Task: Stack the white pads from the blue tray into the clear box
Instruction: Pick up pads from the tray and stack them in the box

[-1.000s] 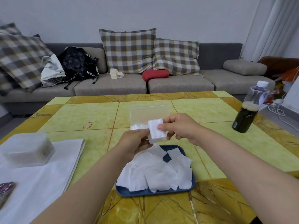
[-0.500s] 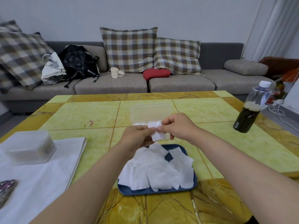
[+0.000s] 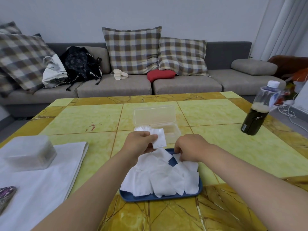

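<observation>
Holding one white pad [image 3: 159, 138] in the left hand [image 3: 140, 144], thumb on its near face and fingers curled behind, upright and a little tilted, just in front of the clear box [image 3: 172, 133] and above the far rim of the blue tray [image 3: 160, 198]. Reaching down with the right hand [image 3: 190, 147] to the far right end of the tray, fingertips bent tight onto the edge of another pad [image 3: 176, 156], pinching it by the look of things; hard to tell how firmly. Heaped across the tray, a loose pile of pads [image 3: 160, 179], overlapping and covering nearly all of the blue. Standing open just beyond the tray, the box with its lid [image 3: 155, 115] tipped back and a few stacked pads [image 3: 141, 128] on edge at its left end. Off to the right on the yellow table [image 3: 216, 114], a dark bottle [image 3: 255, 117] with a white cap. To the left, a white cloth [image 3: 41, 184] with a frosted container [image 3: 28, 153] on it
</observation>
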Motion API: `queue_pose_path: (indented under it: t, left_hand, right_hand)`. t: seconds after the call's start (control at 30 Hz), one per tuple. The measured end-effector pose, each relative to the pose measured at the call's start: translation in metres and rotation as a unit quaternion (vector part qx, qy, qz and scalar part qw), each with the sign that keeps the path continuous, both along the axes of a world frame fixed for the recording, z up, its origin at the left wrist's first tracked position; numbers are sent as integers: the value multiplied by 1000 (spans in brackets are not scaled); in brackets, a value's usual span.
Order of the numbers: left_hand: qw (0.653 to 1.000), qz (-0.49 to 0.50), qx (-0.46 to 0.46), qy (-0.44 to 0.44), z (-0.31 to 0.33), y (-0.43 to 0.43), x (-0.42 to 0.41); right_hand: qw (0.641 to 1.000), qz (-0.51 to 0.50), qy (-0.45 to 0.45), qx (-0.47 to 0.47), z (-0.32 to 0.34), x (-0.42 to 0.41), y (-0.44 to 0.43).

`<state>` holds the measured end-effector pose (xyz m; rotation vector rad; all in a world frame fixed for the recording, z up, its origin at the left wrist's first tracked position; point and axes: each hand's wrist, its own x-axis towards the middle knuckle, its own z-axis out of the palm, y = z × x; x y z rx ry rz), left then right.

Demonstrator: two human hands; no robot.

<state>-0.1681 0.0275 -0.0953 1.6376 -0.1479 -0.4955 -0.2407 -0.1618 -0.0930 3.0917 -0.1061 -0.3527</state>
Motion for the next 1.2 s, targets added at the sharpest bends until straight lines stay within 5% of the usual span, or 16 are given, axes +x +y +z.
queue_pose_path:
  t: [0.17, 0.3, 0.43, 0.63, 0.7, 0.93, 1.2]
  left_hand:
    - [1000, 5, 3, 3, 1, 2, 1]
    - [1000, 12, 1, 5, 1, 2, 1]
    - [999, 22, -9, 23, 2, 3, 3]
    - [999, 9, -25, 37, 2, 4, 4]
    - [999, -9, -29, 41, 4, 5, 3]
    - [994, -62, -65, 58, 13, 5, -4]
    - [994, -79, -61, 36, 16, 8, 0]
  right_hand:
    - [998, -30, 39, 27, 3, 0, 0]
    - [986, -50, -34, 158, 12, -1, -6]
    - [919, -80, -144, 357, 24, 3, -5]
    - [811, -118, -142, 555, 45, 5, 8]
    - [807, -105, -148, 562, 48, 7, 13]
    - [877, -78, -192, 433, 43, 16, 26]
    - [894, -94, -241, 366, 41, 24, 30]
